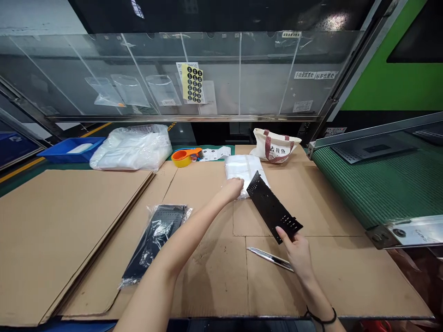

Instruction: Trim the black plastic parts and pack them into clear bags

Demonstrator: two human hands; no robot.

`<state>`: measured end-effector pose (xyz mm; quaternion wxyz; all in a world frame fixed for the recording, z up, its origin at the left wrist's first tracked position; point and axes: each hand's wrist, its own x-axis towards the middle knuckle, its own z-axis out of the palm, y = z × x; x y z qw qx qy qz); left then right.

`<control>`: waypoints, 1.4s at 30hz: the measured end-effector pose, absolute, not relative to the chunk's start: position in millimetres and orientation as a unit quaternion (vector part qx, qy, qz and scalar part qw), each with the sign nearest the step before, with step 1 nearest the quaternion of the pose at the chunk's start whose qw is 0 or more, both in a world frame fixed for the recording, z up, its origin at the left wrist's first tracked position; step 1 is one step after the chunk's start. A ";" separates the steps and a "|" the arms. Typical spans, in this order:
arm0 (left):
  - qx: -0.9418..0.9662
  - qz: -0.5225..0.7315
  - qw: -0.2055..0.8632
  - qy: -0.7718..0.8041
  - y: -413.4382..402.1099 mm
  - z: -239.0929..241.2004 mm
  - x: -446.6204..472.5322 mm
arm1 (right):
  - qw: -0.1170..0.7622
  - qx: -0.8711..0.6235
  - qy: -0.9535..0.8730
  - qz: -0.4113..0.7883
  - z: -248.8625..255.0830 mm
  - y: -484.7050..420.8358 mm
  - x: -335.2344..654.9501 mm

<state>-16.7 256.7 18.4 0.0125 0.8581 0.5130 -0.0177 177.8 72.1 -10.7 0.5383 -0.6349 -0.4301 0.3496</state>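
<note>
Plate (272,207), apparently steel, in right grip (298,254).

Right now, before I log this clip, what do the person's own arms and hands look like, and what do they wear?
Both the left arm and the right arm are bare, with no sleeves or gloves. A thin black cord bracelet circles the right wrist. No ring or marking shows on the left hand or the right hand.
</note>
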 end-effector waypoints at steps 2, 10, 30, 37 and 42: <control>0.870 -0.013 0.002 0.493 249.9 20.2 -18.8 | 0.539 -0.638 -0.428 0.346 -12.4 71.8 178.1; 0.891 -0.012 -0.019 0.453 222.2 20.4 -25.3 | 0.544 -0.649 -0.419 0.328 -14.2 67.2 186.5; 0.783 0.119 0.179 0.584 259.3 13.5 -28.1 | 0.490 -0.608 -0.553 0.290 -23.0 75.6 165.0; 0.744 0.160 0.203 0.616 261.2 13.7 -26.6 | 0.488 -0.603 -0.575 0.260 -20.4 75.4 163.5; 0.736 0.160 0.204 0.626 261.0 10.3 -27.7 | 0.492 -0.601 -0.581 0.243 -20.4 78.4 160.2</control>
